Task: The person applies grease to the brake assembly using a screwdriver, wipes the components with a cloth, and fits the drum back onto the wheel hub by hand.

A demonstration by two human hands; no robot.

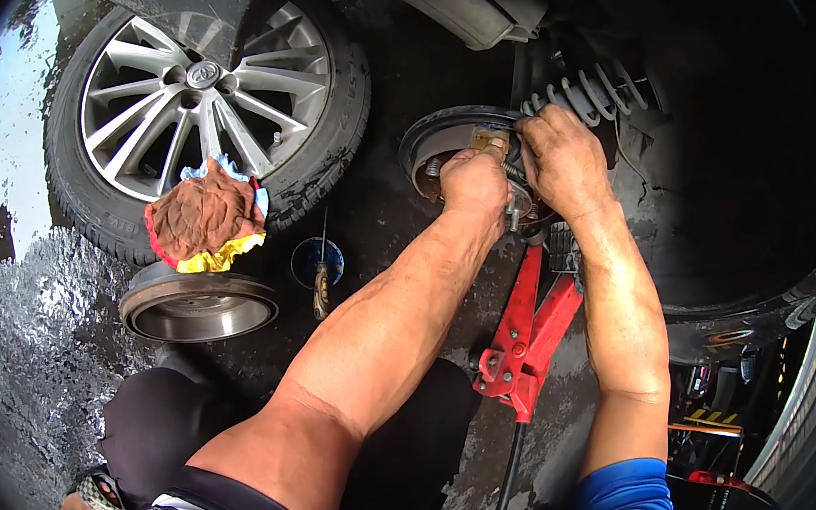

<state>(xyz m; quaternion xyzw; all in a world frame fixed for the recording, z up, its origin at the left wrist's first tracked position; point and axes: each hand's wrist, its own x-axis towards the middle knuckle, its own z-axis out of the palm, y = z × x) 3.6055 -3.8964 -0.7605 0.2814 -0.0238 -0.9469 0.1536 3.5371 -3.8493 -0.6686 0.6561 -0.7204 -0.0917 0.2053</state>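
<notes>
Both my hands work on the brake assembly [436,142] of a car with its wheel off. My left hand [477,177] is closed around a part at the middle of the backing plate, thumb up. My right hand [562,157] presses on the upper right of the assembly, fingers curled over its edge just below the coil spring [588,89]. What each hand grips is hidden by the fingers. A red scissor jack [525,334] stands under the hub.
The removed alloy wheel [204,101] leans against the car at left. A brake drum [196,303] lies on the wet ground with a bundle of rags [203,217] above it. A small blue dish with a tool [318,263] sits nearby. My knees are below.
</notes>
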